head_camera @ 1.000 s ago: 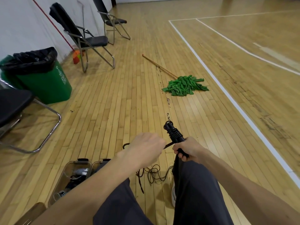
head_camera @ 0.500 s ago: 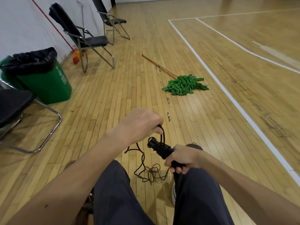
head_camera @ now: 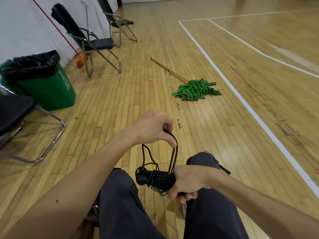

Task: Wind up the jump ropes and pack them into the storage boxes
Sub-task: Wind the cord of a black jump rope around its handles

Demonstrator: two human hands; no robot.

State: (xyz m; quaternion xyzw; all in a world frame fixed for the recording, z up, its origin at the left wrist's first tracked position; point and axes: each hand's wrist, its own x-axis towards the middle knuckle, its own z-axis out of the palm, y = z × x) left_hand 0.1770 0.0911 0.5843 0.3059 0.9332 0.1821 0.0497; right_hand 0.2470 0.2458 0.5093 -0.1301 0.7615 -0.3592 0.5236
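A black jump rope (head_camera: pixel 156 178) has its handles lying sideways over my knees, with several turns of cord wound round them. My right hand (head_camera: pixel 187 183) grips the handles at their right end. Higher up, my left hand (head_camera: pixel 151 128) pinches a loop of the cord (head_camera: pixel 173 150), which runs down to the wound bundle. A short loose length of cord hangs to the left of the loop. The storage boxes are hidden behind my left arm and thigh.
A green mop (head_camera: pixel 196 90) with a wooden stick lies on the wood floor ahead. A green bin (head_camera: pixel 46 87) with a black liner stands at the left, beside a chair (head_camera: pixel 15 118). Two more folding chairs (head_camera: pixel 93 40) stand along the white wall.
My right hand has lowered and turned the handles from upright to lying sideways over my knees. My left hand has risen, pulling the cord up into a loop. The loose cord has shortened.
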